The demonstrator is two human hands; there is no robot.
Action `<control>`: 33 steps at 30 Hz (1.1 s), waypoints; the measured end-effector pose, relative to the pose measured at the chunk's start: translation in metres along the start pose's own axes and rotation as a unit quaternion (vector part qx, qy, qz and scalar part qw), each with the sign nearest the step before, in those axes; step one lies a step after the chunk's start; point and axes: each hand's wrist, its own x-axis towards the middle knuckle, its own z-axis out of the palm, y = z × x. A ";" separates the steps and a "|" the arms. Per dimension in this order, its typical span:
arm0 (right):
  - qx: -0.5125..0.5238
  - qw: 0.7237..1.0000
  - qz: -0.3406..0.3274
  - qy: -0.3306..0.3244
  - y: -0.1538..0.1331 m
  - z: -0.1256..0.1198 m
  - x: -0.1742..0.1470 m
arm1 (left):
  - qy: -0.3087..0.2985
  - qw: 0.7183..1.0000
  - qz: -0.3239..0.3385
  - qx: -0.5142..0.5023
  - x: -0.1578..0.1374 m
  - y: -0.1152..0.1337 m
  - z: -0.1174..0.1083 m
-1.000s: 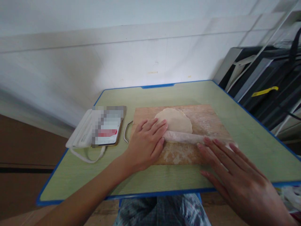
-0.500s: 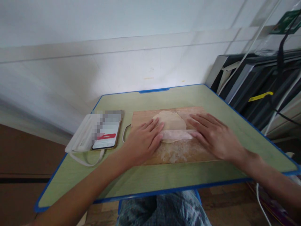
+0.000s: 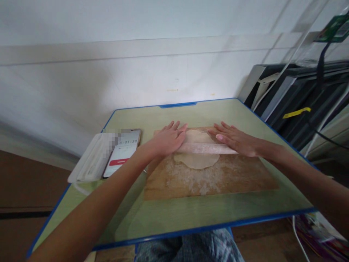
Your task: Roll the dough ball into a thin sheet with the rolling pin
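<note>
On board [image 3: 169, 187], dough [image 3: 196, 161] bared at 6 o'clock; rolling pin [image 3: 205, 148] has moved toward 12, pressure likely on far part. Left hand [image 3: 169, 140] at 10, right hand [image 3: 240, 141] at 2: flat-fingered over pin's ends, grasping nothing.

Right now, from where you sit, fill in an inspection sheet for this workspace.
Surface: green tabletop with blue edging; on it, a wooden board dusted with white powder.
Job's things: rolling pin lying across a flat dough sheet, which shows on both sides of it.
Clutter: smartphone reading 01:39, partly pixelated; white rectangular pack beside it, exact kind unclear.
Hands: left hand over the pin's left end, right hand over its right end, fingers extended.
Cables: white cord at the pack's near end; white cable hanging below the table, right.
Surroundings: white wall behind; dark panels leaning at right.
</note>
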 end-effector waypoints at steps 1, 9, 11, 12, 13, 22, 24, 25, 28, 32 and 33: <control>0.001 1.000 0.001 0.000 0.001 0.002 -0.001 | -0.012 1.000 0.007 -0.003 0.002 -0.001 -0.001; 0.005 0.998 -0.060 0.020 -0.008 0.005 -0.021 | -0.045 0.996 0.070 0.017 -0.009 0.001 0.002; 0.002 0.997 -0.069 0.031 -0.014 0.007 -0.028 | -0.028 0.997 0.069 0.019 -0.016 0.005 0.003; 0.001 0.997 -0.071 0.039 -0.017 0.008 -0.031 | -0.020 0.997 0.069 0.019 -0.019 0.006 0.004; -0.002 0.996 -0.073 0.048 -0.019 0.009 -0.034 | -0.012 0.997 0.075 0.019 -0.023 0.008 0.004; -0.043 0.990 -0.090 0.100 -0.033 0.013 -0.057 | 0.037 0.994 0.102 0.008 -0.049 0.018 0.008; -0.052 0.989 -0.093 0.100 -0.036 0.012 -0.063 | 0.045 0.993 0.109 0.009 -0.054 0.020 0.010; -0.058 0.989 -0.095 0.096 -0.038 0.012 -0.065 | 0.049 0.992 0.113 0.009 -0.057 0.022 0.010; -0.079 0.988 -0.099 0.086 -0.042 0.012 -0.073 | 0.061 0.991 0.120 0.013 -0.065 0.027 0.011; -0.098 0.986 -0.103 0.088 -0.049 0.014 -0.082 | 0.089 0.987 0.128 0.025 -0.079 0.035 0.014; -0.102 0.985 -0.105 0.093 -0.051 0.015 -0.085 | 0.098 0.986 0.130 0.028 -0.083 0.036 0.015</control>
